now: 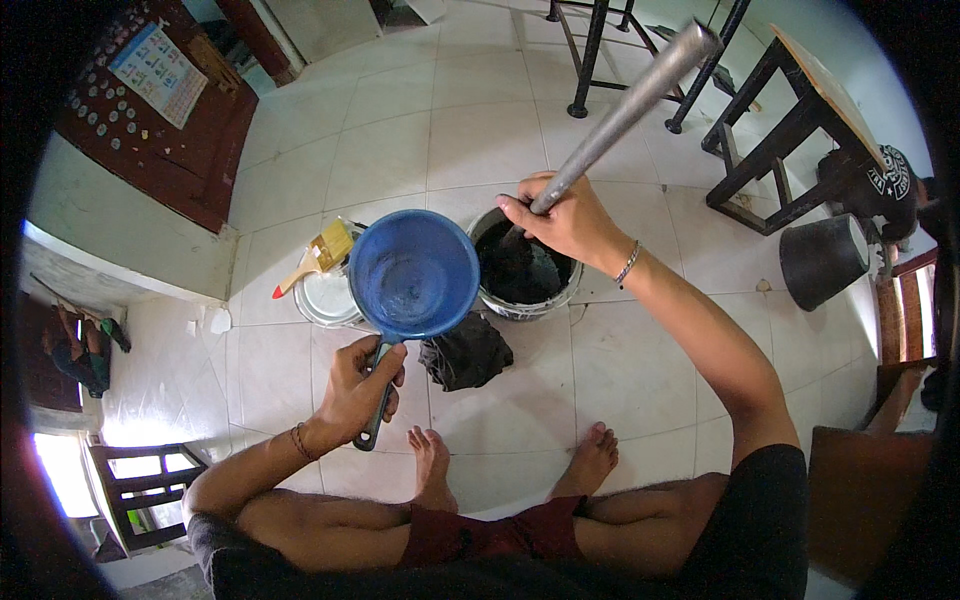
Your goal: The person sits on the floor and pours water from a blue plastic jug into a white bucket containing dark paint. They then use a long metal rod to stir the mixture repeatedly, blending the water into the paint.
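Observation:
In the head view my left hand grips the handle of a blue plastic dipper, held bowl-up over a white lidded can. A paintbrush with a red-tipped handle lies on that can. My right hand is closed round a long grey metal rod, whose lower end reaches into a bucket of dark, wet-looking material. The dipper is just left of that bucket. A crumpled black bag or cloth lies on the floor below them.
Black-legged stands and a wooden-topped stool stand behind at right, near a black pail and dark cloth with an emblem. A brown door is at upper left, a person at far left, a chair at lower left.

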